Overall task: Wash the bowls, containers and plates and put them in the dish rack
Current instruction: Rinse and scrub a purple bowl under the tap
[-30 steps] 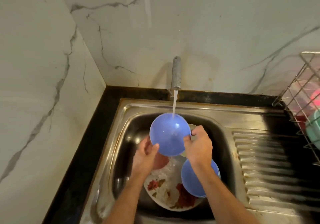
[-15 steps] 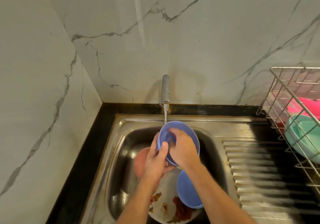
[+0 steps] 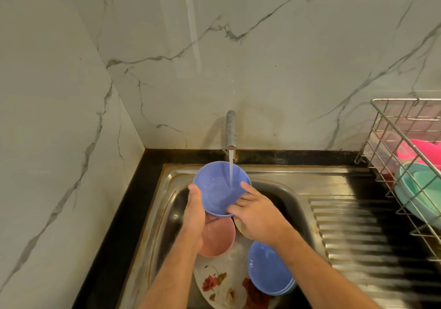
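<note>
Marble walls meet in a corner beyond your hands, and a dark surface carries the steel sink (image 3: pixel 281 177) below them. Both your forearms reach forward over the basin, with your hands close together on either side of one blue bowl (image 3: pixel 218 189).

Your left hand (image 3: pixel 194 215) cups the bowl's left side: the palm lies against its outer wall and the thumb hooks over the rim. Your right hand (image 3: pixel 259 215) comes in from the right, back of the hand up, with the thumb along the far rim and the fingers (image 3: pixel 235 211) laid into the near edge of the bowl, so both hands clasp it. You hold it tilted, mouth up and toward you, under the tap (image 3: pixel 231 129); the stream (image 3: pixel 231 168) falls into its right half.

Just below your left wrist, a pink bowl (image 3: pixel 218 239) sits in the sink. Below your right wrist is a stack of blue bowls (image 3: pixel 268 270), resting on a floral plate (image 3: pixel 219 282) that lies between your forearms.

Well to the right of your right hand, past the ribbed drainboard (image 3: pixel 358 232), stands the wire rack (image 3: pixel 391 141), holding a teal dish (image 3: pixel 420 189) and something pink (image 3: pixel 415 151) behind it.
</note>
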